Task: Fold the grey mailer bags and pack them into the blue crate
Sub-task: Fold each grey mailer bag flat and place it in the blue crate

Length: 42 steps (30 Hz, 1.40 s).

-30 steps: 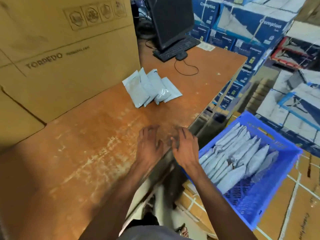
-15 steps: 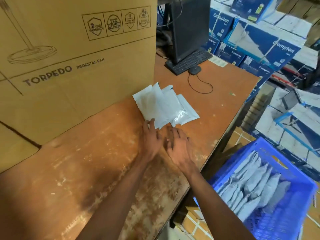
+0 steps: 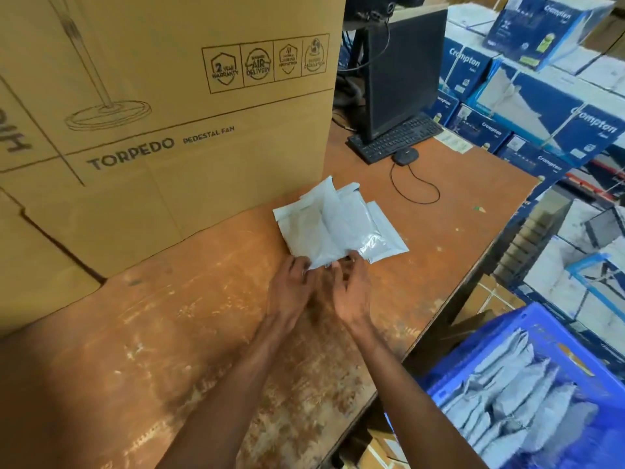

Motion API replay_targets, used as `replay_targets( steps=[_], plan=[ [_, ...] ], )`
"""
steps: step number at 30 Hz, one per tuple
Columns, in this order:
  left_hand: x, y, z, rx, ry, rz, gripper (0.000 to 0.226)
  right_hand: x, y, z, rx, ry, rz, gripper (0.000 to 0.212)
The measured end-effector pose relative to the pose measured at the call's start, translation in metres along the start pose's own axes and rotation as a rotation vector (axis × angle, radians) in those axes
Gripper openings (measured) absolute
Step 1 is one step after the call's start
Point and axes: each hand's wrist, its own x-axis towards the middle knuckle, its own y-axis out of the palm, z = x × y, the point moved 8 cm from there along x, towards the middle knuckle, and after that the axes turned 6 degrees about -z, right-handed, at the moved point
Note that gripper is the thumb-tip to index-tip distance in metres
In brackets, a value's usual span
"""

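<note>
Head view: a person stands at a worn brown table and reaches both arms out over it. A small pile of grey bags lies flat on the table, fanned out a little, just in front of a big cardboard box. The box has the words "TORPEDO PEDESTAL FAN" printed on it.

The left hand is at the near edge of the pile. Its fingertips touch the corner of the top bag and seem to pinch it. The right hand is just beside it, with its fingers curled at the near edge of the pile. They are touching the bags, but I cannot tell if they really hold one, because that part is blurry.

A blue crate sits lower down, off the right side of the table. Many folded grey bags already lie inside it, packed in rows.

At the far end of the table are a black screen, a black keyboard and a mouse with a looping wire. Blue and white boxes are stacked past the table on the right.
</note>
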Motion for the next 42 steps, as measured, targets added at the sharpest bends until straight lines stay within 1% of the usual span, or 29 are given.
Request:
replay_targets(
  steps=[3,4,5,6,8,10,12,14,16,18,19,21,23,24,26,28,29,32,34,36,42],
  plan=[
    [-0.023,-0.015,-0.007,0.008,0.144,-0.028,0.017,-0.005,0.000,-0.002,0.214,0.228,0.004,0.029],
    [-0.033,-0.020,-0.011,0.019,0.198,-0.045,0.013,-0.008,0.001,-0.006,0.275,0.279,0.029,0.024],
    [-0.043,-0.027,-0.016,0.027,0.226,-0.053,0.015,-0.012,0.003,-0.010,0.319,0.310,0.062,0.021],
    [-0.053,-0.034,-0.019,0.032,0.242,-0.066,0.020,-0.015,0.004,-0.015,0.346,0.313,0.083,0.023],
    [-0.074,-0.046,-0.030,0.021,0.273,-0.056,0.017,-0.024,0.002,-0.023,0.361,0.307,0.133,0.023],
    [-0.102,-0.053,-0.045,0.002,0.320,-0.010,0.021,-0.039,-0.008,-0.027,0.358,0.288,0.185,0.022],
    [-0.129,-0.061,-0.052,-0.020,0.315,0.010,0.023,-0.054,-0.019,-0.038,0.342,0.260,0.247,0.021],
    [-0.150,-0.074,-0.052,-0.001,0.238,-0.021,0.029,-0.067,-0.028,-0.054,0.279,0.234,0.349,0.021],
    [-0.164,-0.083,-0.050,0.057,0.143,-0.021,0.039,-0.077,-0.033,-0.075,0.216,0.203,0.423,0.021],
    [-0.177,-0.083,-0.048,0.144,0.105,0.011,0.048,-0.086,-0.037,-0.090,0.152,0.141,0.447,0.024],
    [-0.184,-0.079,-0.046,0.189,0.093,0.042,0.052,-0.091,-0.039,-0.094,0.104,0.090,0.427,0.028],
    [-0.198,-0.065,-0.037,0.268,0.057,0.147,0.057,-0.102,-0.049,-0.092,-0.025,-0.039,0.325,0.035],
    [-0.211,-0.048,-0.024,0.319,0.010,0.243,0.059,-0.115,-0.060,-0.081,-0.052,-0.155,0.214,0.039],
    [-0.215,-0.044,-0.019,0.332,-0.002,0.256,0.059,-0.123,-0.062,-0.074,-0.034,-0.217,0.200,0.042],
    [-0.216,-0.042,-0.018,0.343,-0.014,0.236,0.059,-0.143,-0.063,-0.057,-0.049,-0.371,0.224,0.048],
    [-0.212,-0.043,-0.025,0.335,-0.024,0.206,0.061,-0.158,-0.059,-0.045,-0.159,-0.530,0.240,0.049],
    [-0.209,-0.044,-0.027,0.321,-0.033,0.197,0.062,-0.163,-0.056,-0.041,-0.212,-0.563,0.257,0.050],
    [-0.201,-0.041,-0.027,0.309,-0.029,0.227,0.062,-0.164,-0.045,-0.047,-0.315,-0.544,0.286,0.053],
    [-0.201,-0.034,-0.024,0.350,0.013,0.269,0.060,-0.163,-0.043,-0.055,-0.357,-0.511,0.294,0.054],
    [-0.203,-0.029,-0.018,0.383,0.042,0.289,0.059,-0.164,-0.041,-0.059,-0.387,-0.516,0.301,0.054],
    [-0.208,-0.027,-0.009,0.520,0.076,0.247,0.057,-0.163,-0.035,-0.065,-0.450,-0.523,0.317,0.055]
  ],
)
